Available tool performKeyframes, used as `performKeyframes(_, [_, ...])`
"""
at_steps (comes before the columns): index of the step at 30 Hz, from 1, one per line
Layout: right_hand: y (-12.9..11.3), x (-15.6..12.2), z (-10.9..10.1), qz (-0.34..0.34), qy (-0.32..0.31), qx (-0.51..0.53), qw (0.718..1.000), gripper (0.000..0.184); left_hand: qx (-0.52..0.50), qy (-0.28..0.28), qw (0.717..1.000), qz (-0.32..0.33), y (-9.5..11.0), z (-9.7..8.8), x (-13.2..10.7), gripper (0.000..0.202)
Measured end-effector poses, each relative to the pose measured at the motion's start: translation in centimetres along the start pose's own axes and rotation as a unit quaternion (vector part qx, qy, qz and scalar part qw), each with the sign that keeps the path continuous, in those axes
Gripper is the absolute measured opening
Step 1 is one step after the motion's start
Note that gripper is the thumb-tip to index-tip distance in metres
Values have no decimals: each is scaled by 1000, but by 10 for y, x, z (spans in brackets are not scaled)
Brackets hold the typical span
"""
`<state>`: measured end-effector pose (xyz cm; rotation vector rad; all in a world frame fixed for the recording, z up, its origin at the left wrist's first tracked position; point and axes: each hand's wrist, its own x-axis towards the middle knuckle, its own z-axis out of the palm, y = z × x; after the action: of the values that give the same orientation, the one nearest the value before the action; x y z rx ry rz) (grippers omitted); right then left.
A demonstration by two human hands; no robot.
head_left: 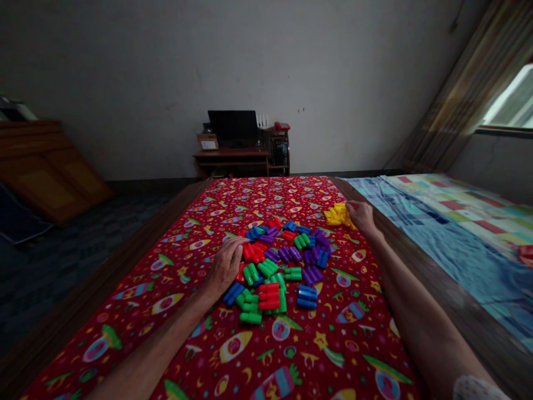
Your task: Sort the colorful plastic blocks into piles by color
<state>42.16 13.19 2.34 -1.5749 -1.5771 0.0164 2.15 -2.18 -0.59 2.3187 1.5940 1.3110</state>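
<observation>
A heap of plastic building blocks [278, 266] in red, green, blue and purple lies in the middle of a table covered by a red cloth with rockets and stars [258, 350]. My left hand [225, 263] rests at the heap's left edge, its fingers curled against red blocks [253, 253]. Whether it grips one is hidden. My right hand [360, 215] reaches to the far right of the cloth. Its fingers are closed on a small cluster of yellow blocks [338, 215] set apart from the heap.
The table's dark wooden edge [441, 289] runs along the right, with a bed under a patchwork sheet [449, 216] beyond it. A low desk with a dark monitor [233, 129] stands at the far wall. A wooden cabinet [45, 166] is at the left, a curtain [462, 94] at the right.
</observation>
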Motion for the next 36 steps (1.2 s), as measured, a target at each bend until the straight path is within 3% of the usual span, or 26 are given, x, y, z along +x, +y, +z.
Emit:
performKeyframes(4, [-13,-2,-6,-8,0,-23,1000,30,-3,2,1000,5,1,0,0,38])
performKeyframes(7, [-34,-11,-8,-57,-15,3,998,30,-2,3,1000,5,1,0,0,38])
performKeyframes(11, [-68,-43,1,-122,-163,63,977,50,10,22,999,-27,-7,1,-1,41])
performKeyframes(14, [-80,-70,13,-142,-231,82,959,50,6,40,996,-78,-19,3,-2,45])
performKeyframes(20, [-82,-93,36,-118,-259,118,951,54,-47,42,986,-157,-26,11,0,52])
performKeyframes(26, [-133,-110,71,-144,-260,193,935,58,-79,50,976,-197,-20,10,3,55])
performKeyframes(29, [-154,-104,83,-149,-256,201,934,53,-97,62,971,-209,-20,7,0,50])
performKeyframes(32, [-162,-80,93,-154,-243,163,944,46,-94,59,970,-216,-21,5,-1,49])
performKeyframes(36, [-173,-56,110,-184,-334,99,919,42,-91,59,971,-215,-25,3,1,47])
